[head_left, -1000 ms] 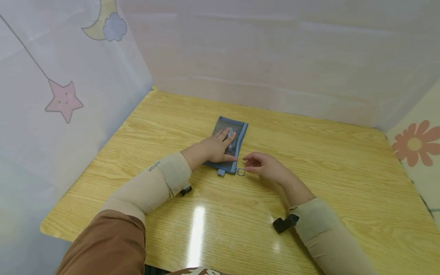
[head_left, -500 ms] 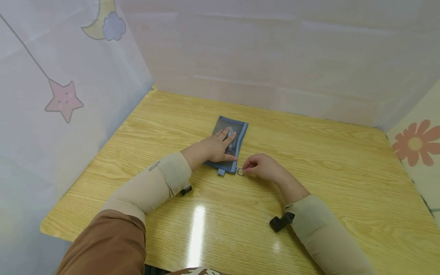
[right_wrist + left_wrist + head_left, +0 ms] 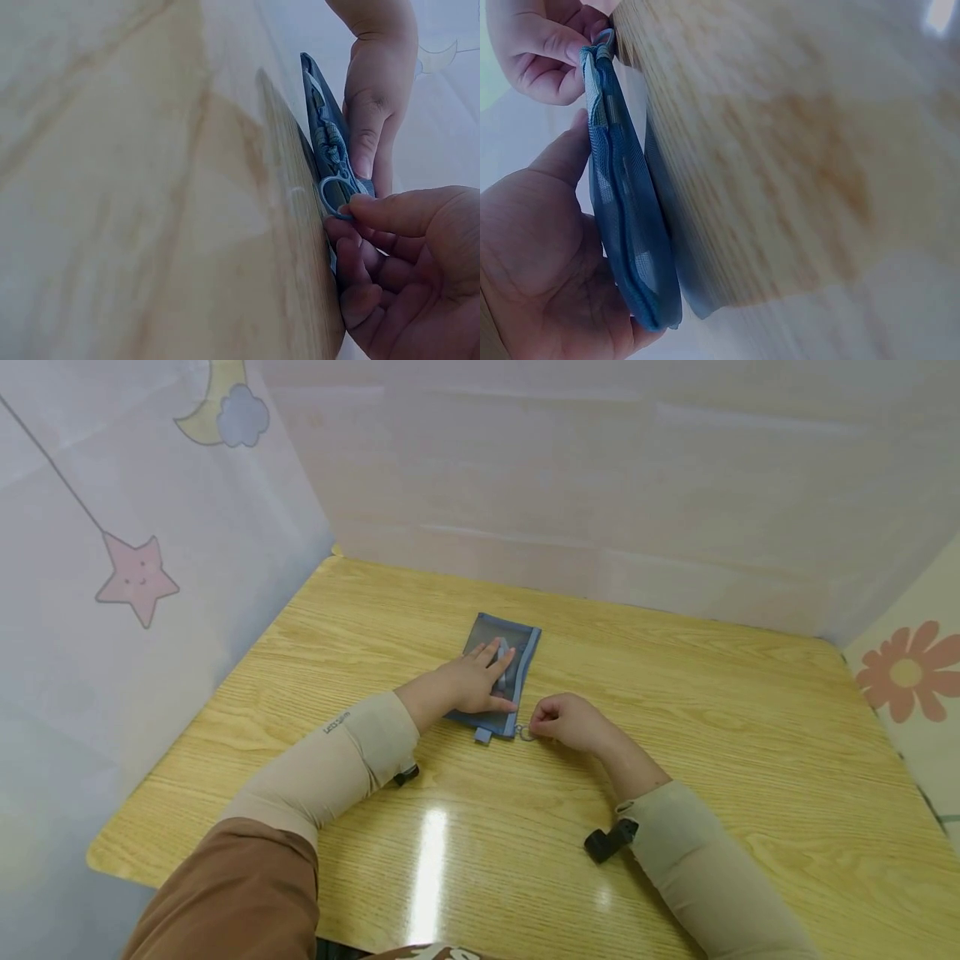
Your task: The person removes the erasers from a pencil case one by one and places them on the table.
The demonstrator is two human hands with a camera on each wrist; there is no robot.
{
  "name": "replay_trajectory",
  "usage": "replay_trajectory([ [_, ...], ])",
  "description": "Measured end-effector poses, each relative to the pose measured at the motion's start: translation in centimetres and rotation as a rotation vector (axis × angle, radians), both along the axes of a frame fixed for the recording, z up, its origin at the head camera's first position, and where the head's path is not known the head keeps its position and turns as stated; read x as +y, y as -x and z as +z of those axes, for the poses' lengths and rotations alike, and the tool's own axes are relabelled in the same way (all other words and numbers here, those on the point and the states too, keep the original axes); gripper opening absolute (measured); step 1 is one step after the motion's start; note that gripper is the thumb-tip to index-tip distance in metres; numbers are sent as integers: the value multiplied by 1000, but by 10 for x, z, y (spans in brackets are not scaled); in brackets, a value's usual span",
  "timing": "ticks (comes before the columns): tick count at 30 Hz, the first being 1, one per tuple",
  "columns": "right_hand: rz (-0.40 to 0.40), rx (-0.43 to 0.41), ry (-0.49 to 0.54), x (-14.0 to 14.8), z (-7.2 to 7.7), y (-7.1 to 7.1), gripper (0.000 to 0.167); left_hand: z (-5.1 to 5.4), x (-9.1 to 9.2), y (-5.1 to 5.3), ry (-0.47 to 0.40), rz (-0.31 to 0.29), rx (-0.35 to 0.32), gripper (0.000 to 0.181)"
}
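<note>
I see the left hand [image 3: 471, 683] spread upon the pouch [image 3: 495, 628]; the right hand [image 3: 573, 724] pinches its ring [image 3: 322, 196].

Head cam sits high, looks forward and down, wide over most of the table [image 3: 720, 710]. Wrist cams sit low, close, rolled sideways opposite ways, skimming the table; both catch the pouch [image 3: 626, 202], left hand [image 3: 544, 255] and right hand [image 3: 420, 262].

White glare streak [image 3: 427, 877] on table [image 3: 750, 718]; 2 wrist views dimmer, bluish, wood grain blurred.
</note>
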State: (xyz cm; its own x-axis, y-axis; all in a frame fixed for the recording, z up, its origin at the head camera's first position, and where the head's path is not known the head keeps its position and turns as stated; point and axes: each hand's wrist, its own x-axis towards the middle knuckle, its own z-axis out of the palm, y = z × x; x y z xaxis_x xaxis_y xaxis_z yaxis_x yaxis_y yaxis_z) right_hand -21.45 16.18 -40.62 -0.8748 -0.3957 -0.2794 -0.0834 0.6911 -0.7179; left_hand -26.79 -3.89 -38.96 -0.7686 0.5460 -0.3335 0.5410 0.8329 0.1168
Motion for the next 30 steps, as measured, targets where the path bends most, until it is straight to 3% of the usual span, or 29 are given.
replay_trajectory([
  [14, 4, 20, -18, -3, 0, 4, 15, 1, -1, 0, 0, -19, 1, 120],
  [22, -20, -33, 50, -4, -2, 4, 14, 3, 0, -1, 17, -28, 12, 124],
  [30, -51, -50, 49, -4, -4, 7, 13, 3, 2, -2, 42, -27, 23, 125],
])
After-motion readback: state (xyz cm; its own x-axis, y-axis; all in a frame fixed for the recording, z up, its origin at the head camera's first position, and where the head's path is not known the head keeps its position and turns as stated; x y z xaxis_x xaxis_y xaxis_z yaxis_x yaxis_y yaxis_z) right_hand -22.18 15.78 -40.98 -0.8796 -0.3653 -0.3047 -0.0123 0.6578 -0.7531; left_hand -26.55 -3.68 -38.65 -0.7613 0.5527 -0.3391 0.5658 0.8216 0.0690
